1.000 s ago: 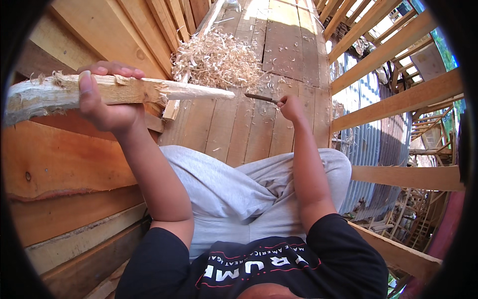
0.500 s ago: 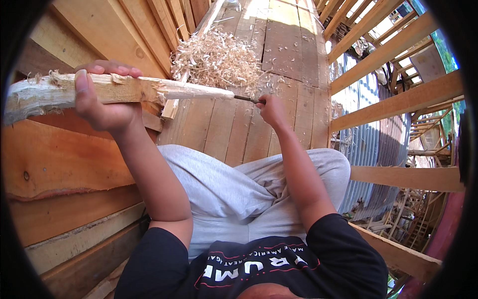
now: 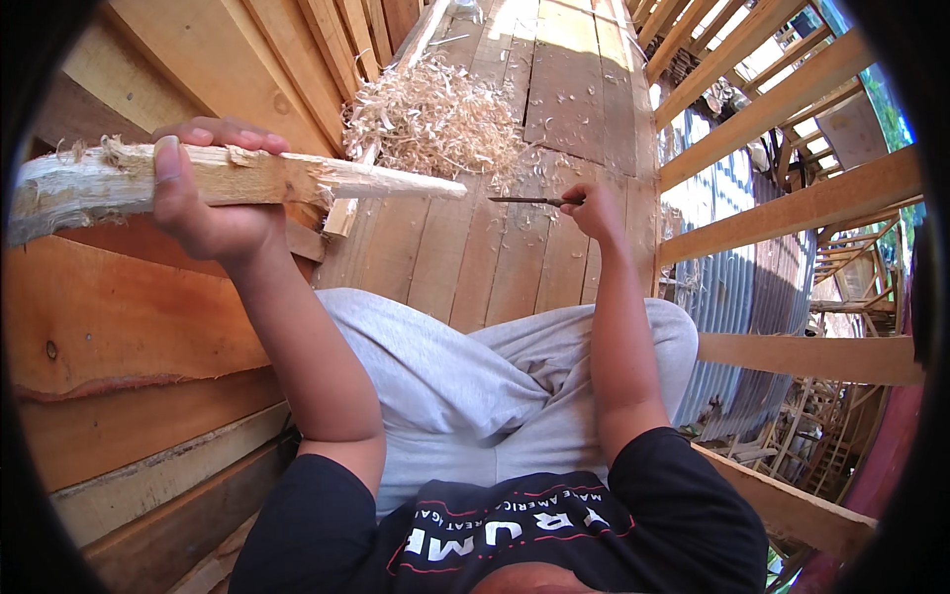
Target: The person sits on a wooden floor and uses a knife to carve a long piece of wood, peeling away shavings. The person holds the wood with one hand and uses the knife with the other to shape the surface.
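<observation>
Above plank floor [image 3: 465, 247], left hand [image 3: 213, 188] gripping wooden stake [image 3: 247, 178], fingers wrapped tight, stake lying level over lap. Right hand [image 3: 594, 208] closed on knife [image 3: 529, 201]; blade now pulling clear of whittled tip, earlier touching it. Shavings pile [image 3: 435, 119] sitting beyond.

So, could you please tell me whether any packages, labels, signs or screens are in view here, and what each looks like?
No packages, signs or screens show.
The only lettering is a print on the person's black shirt, at the bottom middle of the picture: pale block letters with thin red lines, seen upside down.
</observation>
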